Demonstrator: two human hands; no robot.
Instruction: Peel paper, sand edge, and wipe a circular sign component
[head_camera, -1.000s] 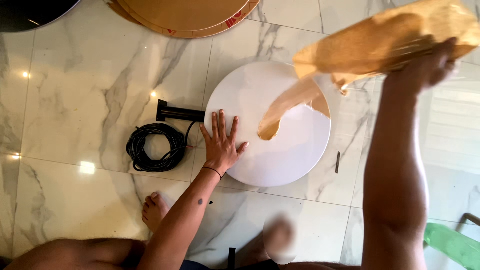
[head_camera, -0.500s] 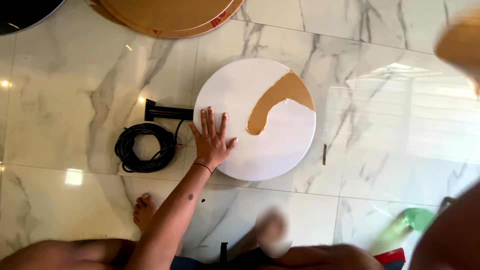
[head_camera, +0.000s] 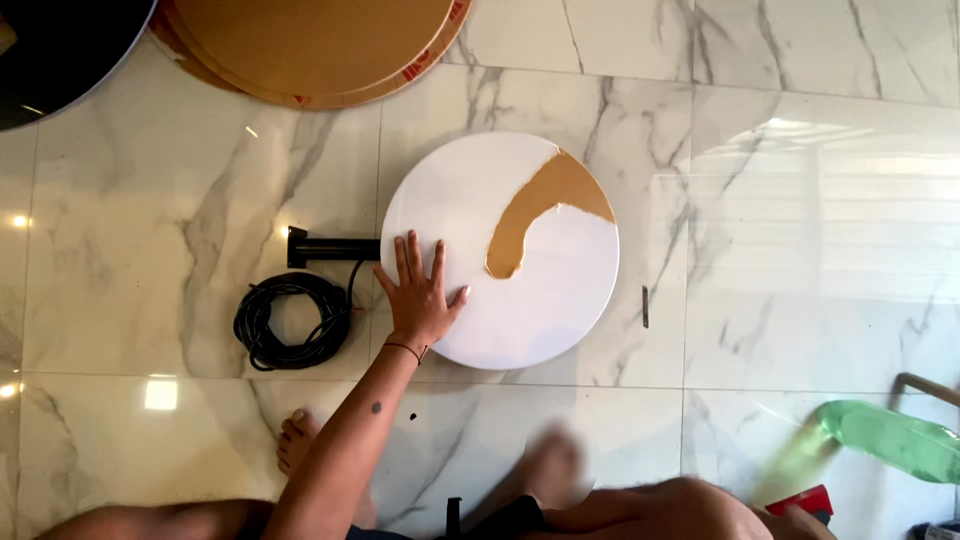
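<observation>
Left hand pressing flat, fingers spread

The left hand (head_camera: 422, 300) is lying palm down with fingers (head_camera: 403, 258) fanned out toward the far side, forearm reaching up from the near edge; the right hand is out of view.

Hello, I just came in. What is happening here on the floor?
A person sits on the marble tile floor and presses the left hand flat on a round white disc. Most of the disc is covered in white film; a curved strip near its top right is peeled, showing a golden-brown surface. The right hand is out of view. A coiled black cable lies left of the disc, and more brown discs lie stacked beyond it.
</observation>
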